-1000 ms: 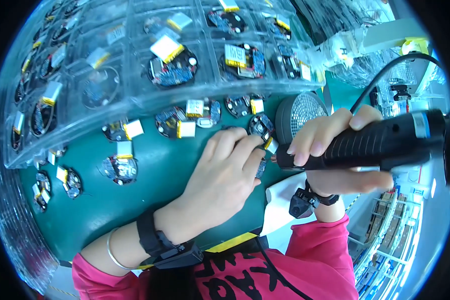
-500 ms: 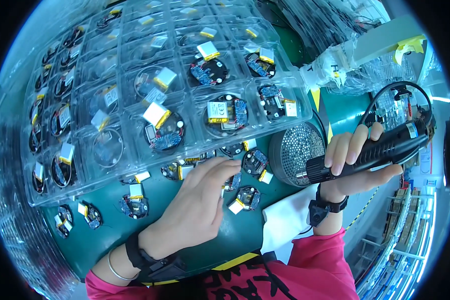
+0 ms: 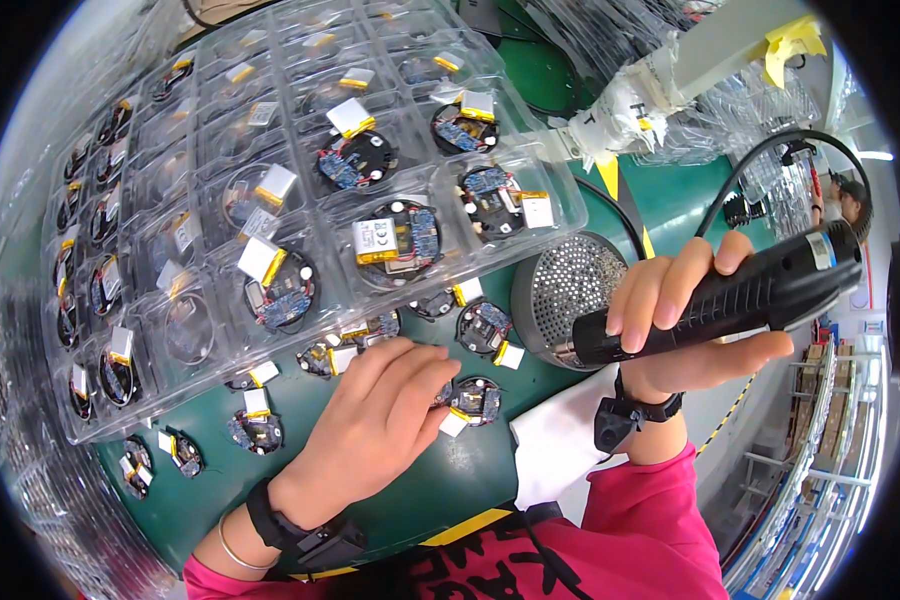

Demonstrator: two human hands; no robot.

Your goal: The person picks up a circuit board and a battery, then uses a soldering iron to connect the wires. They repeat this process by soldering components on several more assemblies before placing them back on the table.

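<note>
My right hand (image 3: 685, 310) is wrapped round a black electric screwdriver (image 3: 760, 290), held aslant with its tip down to the left. That tip is at a round dark holder with a perforated metal top (image 3: 570, 285); I cannot tell whether they touch. My left hand (image 3: 380, 430) is low over the table, its fingers bent over a round circuit board assembly (image 3: 441, 393) mostly hidden beneath them. Just right of those fingers lies another round assembly (image 3: 478, 400) with a silver battery cell. A further one (image 3: 485, 328) lies between my left hand and the holder.
A clear plastic tray (image 3: 345, 300) with several assemblies in its compartments is tilted above the green table (image 3: 470, 470). More assemblies (image 3: 256, 430) lie under its near edge. A white cloth (image 3: 560, 430) hangs at the table edge. A wrapped post (image 3: 630, 100) stands behind; another person (image 3: 850, 200) is far right.
The view has shifted, so the tray appears further left. My left fingers have bent down onto the assembly. The screwdriver stays in my right hand at the perforated holder.
</note>
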